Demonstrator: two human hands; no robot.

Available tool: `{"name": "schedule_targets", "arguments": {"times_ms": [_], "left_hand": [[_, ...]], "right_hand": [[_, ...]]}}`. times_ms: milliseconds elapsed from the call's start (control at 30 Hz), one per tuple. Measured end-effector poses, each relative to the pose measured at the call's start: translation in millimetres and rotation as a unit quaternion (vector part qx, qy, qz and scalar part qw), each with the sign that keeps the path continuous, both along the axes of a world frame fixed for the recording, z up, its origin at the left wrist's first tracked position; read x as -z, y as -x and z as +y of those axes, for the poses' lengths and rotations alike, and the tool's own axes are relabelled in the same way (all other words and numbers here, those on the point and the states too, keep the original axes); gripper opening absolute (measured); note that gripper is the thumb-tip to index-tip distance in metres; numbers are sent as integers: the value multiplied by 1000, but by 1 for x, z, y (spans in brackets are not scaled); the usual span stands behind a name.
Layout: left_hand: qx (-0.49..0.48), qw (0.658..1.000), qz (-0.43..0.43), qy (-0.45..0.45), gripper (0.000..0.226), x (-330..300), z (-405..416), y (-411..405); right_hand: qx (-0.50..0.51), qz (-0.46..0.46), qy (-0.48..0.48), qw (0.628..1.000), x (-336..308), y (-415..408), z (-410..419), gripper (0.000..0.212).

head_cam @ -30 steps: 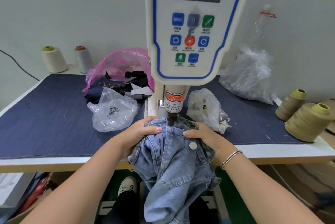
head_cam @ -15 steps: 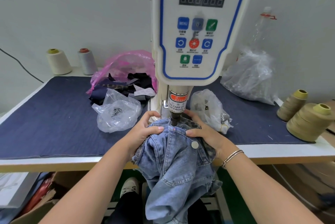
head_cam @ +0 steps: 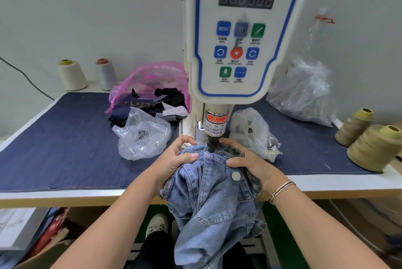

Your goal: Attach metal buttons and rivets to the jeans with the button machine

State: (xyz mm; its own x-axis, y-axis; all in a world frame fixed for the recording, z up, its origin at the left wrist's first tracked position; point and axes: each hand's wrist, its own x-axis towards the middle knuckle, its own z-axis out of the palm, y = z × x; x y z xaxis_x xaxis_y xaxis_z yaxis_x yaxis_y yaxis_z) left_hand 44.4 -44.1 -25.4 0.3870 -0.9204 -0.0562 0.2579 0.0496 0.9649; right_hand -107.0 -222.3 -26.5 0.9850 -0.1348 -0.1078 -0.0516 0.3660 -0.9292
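Light blue jeans (head_cam: 208, 199) hang over the table's front edge, their waistband pushed under the punch (head_cam: 211, 145) of the white servo button machine (head_cam: 241, 36). My left hand (head_cam: 174, 161) grips the bunched denim left of the punch. On the right, my right hand (head_cam: 250, 163) grips the waistband, thumb on top. A silver metal button (head_cam: 236, 175) sits on the waistband just below my right thumb. A small red light dot shows on the denim in front of the punch.
Clear bags of metal parts lie left (head_cam: 143, 138) and right (head_cam: 254, 131) of the machine, with a bigger bag (head_cam: 302, 92) behind. A pink bag of fabric scraps (head_cam: 152, 88) sits behind. Thread cones stand at back left (head_cam: 71, 75) and far right (head_cam: 374, 149).
The view has drifted slightly down and left, so the machine sits lower and further right. Both hands keep their hold on the jeans at the punch.
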Motion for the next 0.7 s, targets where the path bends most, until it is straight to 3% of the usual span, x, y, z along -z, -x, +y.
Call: {"name": "schedule_targets", "arguments": {"times_ms": [400,567,700], "left_hand": [[16,1000,-15,1,34,-2,2,0],[6,999,-47,-20,53,-7,3,4],[-37,993,-104,-29,38,-18,-4,8]], "right_hand": [[-22,12,-3,1000,-2,1,1,56],[-7,9,15,1000,-7,4,7,53],[55,3,-13,998,-18,4,16,35]]}}
